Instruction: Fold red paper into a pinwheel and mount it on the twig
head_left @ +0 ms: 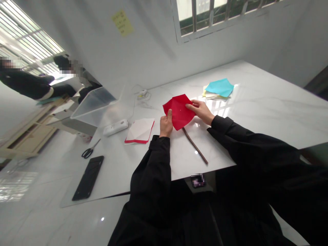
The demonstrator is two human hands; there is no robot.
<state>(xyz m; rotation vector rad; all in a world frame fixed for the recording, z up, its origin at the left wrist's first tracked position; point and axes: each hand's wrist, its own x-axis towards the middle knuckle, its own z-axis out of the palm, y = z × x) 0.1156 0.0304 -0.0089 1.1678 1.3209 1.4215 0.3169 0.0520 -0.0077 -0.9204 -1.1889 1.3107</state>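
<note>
Red folded paper (179, 111) is being clamped between the fingers of the left hand (166, 125) and right hand (201, 112), while a stack of coloured sheets (218, 89) is lying aside.

Black baggy long-sleeved top (151, 181), fitted cuffs (159, 143); left hand (166, 124), right hand (201, 112) bare.

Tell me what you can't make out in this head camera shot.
Head view:
The sheets under the blue paper: covered by it.
The red paper under the left hand and right hand: covered by them.
Writing on the yellow note: too small.
The item at the table's near edge: pixelated.
</note>
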